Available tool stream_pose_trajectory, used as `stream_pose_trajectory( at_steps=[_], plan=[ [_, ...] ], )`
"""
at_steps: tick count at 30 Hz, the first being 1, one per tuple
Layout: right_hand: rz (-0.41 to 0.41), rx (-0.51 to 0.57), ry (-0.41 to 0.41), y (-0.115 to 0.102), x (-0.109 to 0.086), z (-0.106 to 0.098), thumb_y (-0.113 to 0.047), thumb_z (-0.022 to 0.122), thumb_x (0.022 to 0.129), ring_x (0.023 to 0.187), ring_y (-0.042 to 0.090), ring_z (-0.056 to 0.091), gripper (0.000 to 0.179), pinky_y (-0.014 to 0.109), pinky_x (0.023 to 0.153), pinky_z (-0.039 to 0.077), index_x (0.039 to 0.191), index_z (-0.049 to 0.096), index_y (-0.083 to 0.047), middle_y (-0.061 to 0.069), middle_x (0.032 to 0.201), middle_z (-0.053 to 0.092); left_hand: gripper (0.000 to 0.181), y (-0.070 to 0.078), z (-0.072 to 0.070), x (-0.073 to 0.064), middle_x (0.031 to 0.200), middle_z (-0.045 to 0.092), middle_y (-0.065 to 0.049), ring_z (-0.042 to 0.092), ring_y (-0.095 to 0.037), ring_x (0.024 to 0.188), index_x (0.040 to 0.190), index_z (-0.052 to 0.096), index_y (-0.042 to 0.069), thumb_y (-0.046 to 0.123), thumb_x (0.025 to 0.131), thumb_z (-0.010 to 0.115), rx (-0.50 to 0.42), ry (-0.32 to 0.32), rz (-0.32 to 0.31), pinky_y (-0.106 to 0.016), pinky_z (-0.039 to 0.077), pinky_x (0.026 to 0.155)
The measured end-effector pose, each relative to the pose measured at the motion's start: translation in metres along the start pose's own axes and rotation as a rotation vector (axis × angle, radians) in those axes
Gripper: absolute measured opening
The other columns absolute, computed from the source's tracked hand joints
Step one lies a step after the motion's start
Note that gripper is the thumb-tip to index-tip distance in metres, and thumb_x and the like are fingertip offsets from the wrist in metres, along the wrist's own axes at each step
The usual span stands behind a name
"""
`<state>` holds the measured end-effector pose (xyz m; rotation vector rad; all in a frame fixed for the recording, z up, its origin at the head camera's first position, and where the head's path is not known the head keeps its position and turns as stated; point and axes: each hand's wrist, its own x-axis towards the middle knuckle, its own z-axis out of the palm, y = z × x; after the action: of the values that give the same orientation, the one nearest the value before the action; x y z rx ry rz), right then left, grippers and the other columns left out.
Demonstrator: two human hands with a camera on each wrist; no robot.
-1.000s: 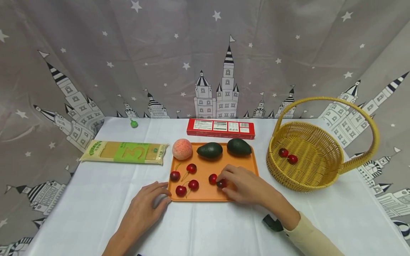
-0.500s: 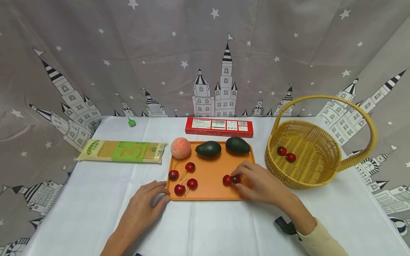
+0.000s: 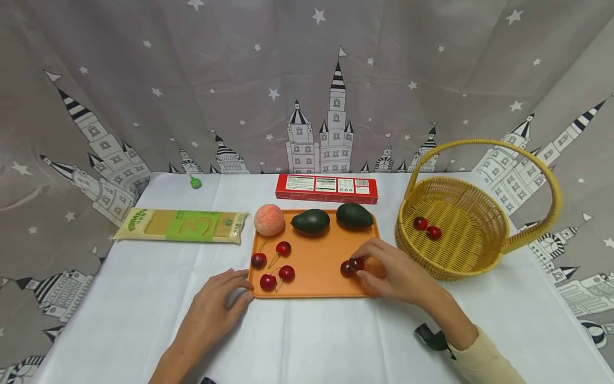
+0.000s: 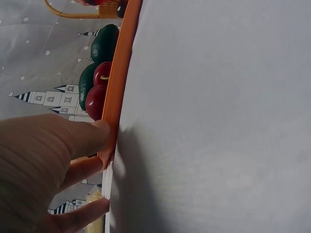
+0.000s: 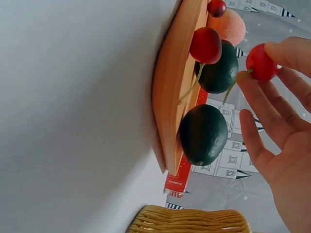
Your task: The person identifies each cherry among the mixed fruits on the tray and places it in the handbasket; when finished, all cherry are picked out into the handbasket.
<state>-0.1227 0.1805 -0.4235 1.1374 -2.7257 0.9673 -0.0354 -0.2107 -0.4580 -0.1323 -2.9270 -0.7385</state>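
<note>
My right hand [image 3: 398, 272] pinches a dark red cherry [image 5: 261, 63] between thumb and fingertips, above the right part of the orange tray [image 3: 314, 290]. A second cherry [image 5: 205, 46] with a stem is close beside it. My left hand [image 3: 213, 304] rests at the tray's front left corner, its thumb and fingertips touching the rim, fingers loosely extended. Several more stemmed cherries [image 3: 283, 248] lie in the tray's left half. Behind them on the tray sit a peach [image 3: 269, 220] and two dark green avocados, one in the middle [image 3: 310, 221] and one at the right [image 3: 354, 215].
A yellow wicker basket [image 3: 499, 258] with a tall handle stands right of the tray, two cherries [image 3: 434, 233] inside it. Behind the tray lies a red box [image 3: 326, 196]. A noodle packet [image 3: 192, 226] and a small green item [image 3: 195, 182] are at the left.
My right hand has moved right across the tray with the cherry, and the second cherry has shifted along with it. The left hand stays at the corner.
</note>
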Motion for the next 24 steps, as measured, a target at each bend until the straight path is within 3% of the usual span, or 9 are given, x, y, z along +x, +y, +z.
stream_pose_trajectory(
  at_steps=[5, 12, 14, 21, 24],
  plan=[
    [-0.034, 0.057, 0.032, 0.005, -0.001, -0.002, -0.007, 0.086, 0.090, 0.107, 0.007, 0.068, 0.039, 0.044, 0.096, 0.064, 0.122, 0.067, -0.017, -0.011, 0.115, 0.070, 0.018, 0.000, 0.000, 0.001, 0.135, 0.074, -0.009, 0.062, -0.038, 0.134, 0.105, 0.081, 0.019, 0.017, 0.090, 0.090, -0.001, -0.003, -0.004, -0.065, 0.049, 0.113],
    [-0.059, 0.038, 0.101, 0.006, -0.004, -0.019, -0.003, 0.088, 0.088, 0.107, 0.009, 0.068, 0.042, 0.042, 0.095, 0.064, 0.123, 0.068, -0.016, -0.011, 0.115, 0.071, 0.018, 0.000, 0.000, 0.000, 0.134, 0.074, -0.009, 0.063, -0.039, 0.134, 0.105, 0.081, 0.019, 0.017, 0.090, 0.090, 0.002, -0.002, -0.004, -0.065, 0.049, 0.113],
    [-0.060, 0.012, 0.131, 0.007, -0.006, -0.026, -0.001, 0.088, 0.087, 0.108, 0.010, 0.069, 0.044, 0.039, 0.096, 0.064, 0.124, 0.069, -0.015, -0.010, 0.116, 0.072, 0.018, 0.000, 0.000, 0.000, 0.134, 0.074, -0.009, 0.062, -0.039, 0.134, 0.104, 0.081, 0.019, 0.017, 0.090, 0.090, -0.001, -0.004, -0.007, -0.065, 0.049, 0.113],
    [-0.063, -0.051, 0.245, 0.014, -0.017, -0.047, 0.002, 0.088, 0.083, 0.107, 0.012, 0.068, 0.045, 0.013, 0.097, 0.054, 0.123, 0.071, -0.012, -0.005, 0.117, 0.073, 0.018, -0.001, 0.001, 0.000, 0.133, 0.075, -0.009, 0.064, -0.039, 0.132, 0.104, 0.081, 0.019, 0.016, 0.088, 0.091, -0.008, 0.005, 0.008, -0.065, 0.050, 0.112],
    [-0.052, -0.074, 0.276, 0.019, -0.021, -0.054, 0.002, 0.090, 0.082, 0.107, 0.012, 0.068, 0.045, 0.013, 0.098, 0.053, 0.121, 0.072, -0.012, -0.004, 0.117, 0.073, 0.019, -0.001, 0.001, 0.000, 0.133, 0.075, -0.009, 0.064, -0.039, 0.132, 0.103, 0.081, 0.019, 0.016, 0.088, 0.091, -0.004, 0.006, 0.008, -0.065, 0.050, 0.112]
  ],
)
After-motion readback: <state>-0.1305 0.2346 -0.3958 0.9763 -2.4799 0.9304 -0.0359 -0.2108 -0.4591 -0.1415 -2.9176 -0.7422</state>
